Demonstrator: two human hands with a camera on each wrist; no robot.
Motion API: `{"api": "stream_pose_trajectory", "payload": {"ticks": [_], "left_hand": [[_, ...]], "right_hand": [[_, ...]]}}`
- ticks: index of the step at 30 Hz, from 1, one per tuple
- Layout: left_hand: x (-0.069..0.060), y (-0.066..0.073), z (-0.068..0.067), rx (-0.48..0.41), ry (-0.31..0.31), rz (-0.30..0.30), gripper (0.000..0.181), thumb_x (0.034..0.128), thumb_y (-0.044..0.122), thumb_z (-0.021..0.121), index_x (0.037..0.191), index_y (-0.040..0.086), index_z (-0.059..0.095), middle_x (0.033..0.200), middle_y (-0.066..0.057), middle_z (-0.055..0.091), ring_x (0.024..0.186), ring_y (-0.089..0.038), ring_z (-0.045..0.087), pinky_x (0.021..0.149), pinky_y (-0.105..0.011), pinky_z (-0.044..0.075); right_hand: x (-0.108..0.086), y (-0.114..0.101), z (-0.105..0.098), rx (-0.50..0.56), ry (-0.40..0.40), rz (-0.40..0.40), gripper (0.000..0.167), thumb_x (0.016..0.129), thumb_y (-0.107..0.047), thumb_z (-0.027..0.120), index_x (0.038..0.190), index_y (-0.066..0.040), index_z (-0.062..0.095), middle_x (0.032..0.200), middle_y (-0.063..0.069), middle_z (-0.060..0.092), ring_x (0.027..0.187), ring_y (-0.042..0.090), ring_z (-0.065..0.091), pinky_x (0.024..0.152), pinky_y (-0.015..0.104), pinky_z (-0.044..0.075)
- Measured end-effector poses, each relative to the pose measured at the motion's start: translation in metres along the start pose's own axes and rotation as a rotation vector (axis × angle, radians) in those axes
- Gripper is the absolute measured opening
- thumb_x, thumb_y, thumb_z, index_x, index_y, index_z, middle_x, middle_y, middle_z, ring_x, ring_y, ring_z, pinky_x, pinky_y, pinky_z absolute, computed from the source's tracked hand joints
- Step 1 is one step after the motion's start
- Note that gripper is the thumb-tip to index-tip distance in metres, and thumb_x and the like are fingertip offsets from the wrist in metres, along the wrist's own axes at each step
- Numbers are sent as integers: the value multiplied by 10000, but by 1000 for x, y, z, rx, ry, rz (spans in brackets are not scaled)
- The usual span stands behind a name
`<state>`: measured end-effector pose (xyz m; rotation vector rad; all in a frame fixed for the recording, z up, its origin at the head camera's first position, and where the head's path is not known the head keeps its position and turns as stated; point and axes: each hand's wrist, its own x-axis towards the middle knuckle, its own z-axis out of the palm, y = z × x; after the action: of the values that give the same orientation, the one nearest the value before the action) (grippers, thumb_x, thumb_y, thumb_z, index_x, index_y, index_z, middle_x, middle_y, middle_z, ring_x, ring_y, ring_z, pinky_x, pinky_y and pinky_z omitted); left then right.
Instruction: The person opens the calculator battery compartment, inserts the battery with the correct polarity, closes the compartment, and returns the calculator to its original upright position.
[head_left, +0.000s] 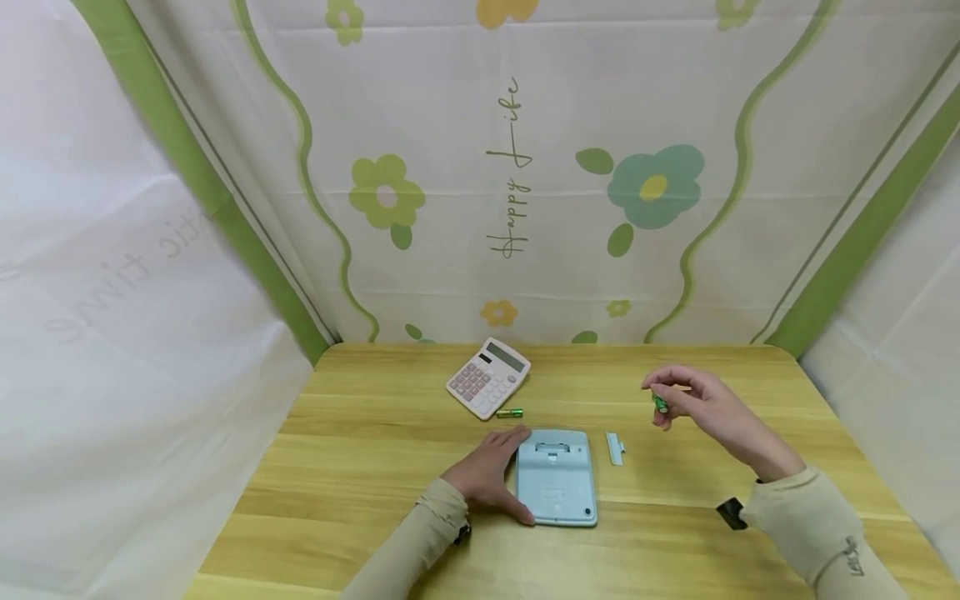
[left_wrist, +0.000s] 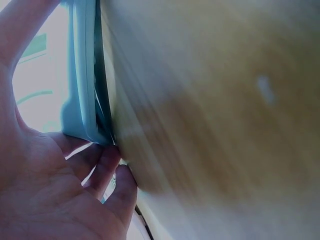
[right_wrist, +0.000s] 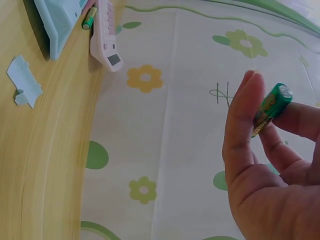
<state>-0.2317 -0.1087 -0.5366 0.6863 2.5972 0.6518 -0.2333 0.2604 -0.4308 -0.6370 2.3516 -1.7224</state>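
Wooden table (head_left: 300,500) before a flowered curtain (head_left: 450,125), left hand (head_left: 487,471) gripping the left side of a face-down blue device (head_left: 555,487), right hand (head_left: 693,400) pinching a green battery (right_wrist: 272,109) above the tabletop, small blue cover (head_left: 614,448) between them, second battery (head_left: 510,413) beside a pink calculator (head_left: 489,379)

head: high, forward-down, widest
left wrist: close beside blue device (left_wrist: 75,112)
right wrist: close, faces curtain (right_wrist: 187,160)
head+right wrist: both show calculator (head_left: 487,379)

Far to near, a yellow wood-grain table (head_left: 322,475) holds a pale pink rectangular calculator (head_left: 488,379), a green cylindrical battery (head_left: 510,413) and a light-blue rectangular device (head_left: 555,487); right, a small light-blue plastic cover (head_left: 614,449).
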Motion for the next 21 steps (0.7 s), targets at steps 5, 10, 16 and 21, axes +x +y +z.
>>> {"api": "stream_pose_trajectory", "payload": {"ticks": [5, 10, 16, 21], "left_hand": [[2, -2, 1, -8, -2, 2, 1342, 605, 622, 952, 1664, 225, 230, 1728, 48, 232, 1564, -239, 262, 1241, -460, 340], [2, -1, 2, -16, -11, -9, 1332, 605, 622, 952, 1662, 238, 238, 1723, 61, 241, 1559, -230, 266, 1237, -456, 348], [0, 2, 0, 4, -4, -4, 1326, 609, 629, 947, 1660, 232, 242, 1720, 54, 248, 1556, -246, 274, 1232, -445, 358], [0, 2, -1, 9, -3, 2, 1318, 617, 630, 943, 1660, 233, 241, 1720, 52, 249, 1555, -247, 277, 1232, -440, 359]], "right_hand": [[-1, -1, -1, 6, -25, -22, 224, 1104, -151, 503, 1238, 5, 592, 842, 92, 642, 687, 245, 695, 635, 391, 611], [-2, -4, 2, -26, 11, -16, 295, 1087, -156, 549, 1356, -36, 544, 1080, 143, 596, 734, 268, 722, 691, 395, 629], [-3, -3, 3, -60, 46, -9, 389, 1052, -157, 619, 1410, -43, 517, 1105, 176, 567, 792, 266, 762, 749, 390, 641], [-4, -3, 1, -66, 39, -19, 250, 1039, -146, 639, 1251, -21, 591, 1093, 137, 644, 865, 240, 773, 813, 346, 636]]}}
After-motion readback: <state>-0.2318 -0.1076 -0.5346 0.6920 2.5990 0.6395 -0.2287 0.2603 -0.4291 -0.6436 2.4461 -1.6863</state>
